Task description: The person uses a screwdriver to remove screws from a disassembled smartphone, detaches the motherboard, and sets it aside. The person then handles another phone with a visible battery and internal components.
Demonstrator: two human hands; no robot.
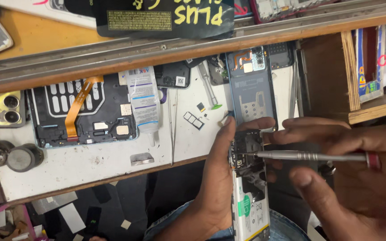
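My left hand (217, 178) is closed around the open phone (249, 187) and holds it over my lap, below the bench (86, 163). My right hand (358, 178) pinches the screwdriver (304, 156), tip on the board near the top. I think I am undoing a screw; next needs steady pressure, straight

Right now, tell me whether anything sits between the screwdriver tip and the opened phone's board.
Nothing visible does. The right hand holds the screwdriver with its tip on the upper board of the opened phone; the left hand grips the phone's edge, its fingertips beside the tip.
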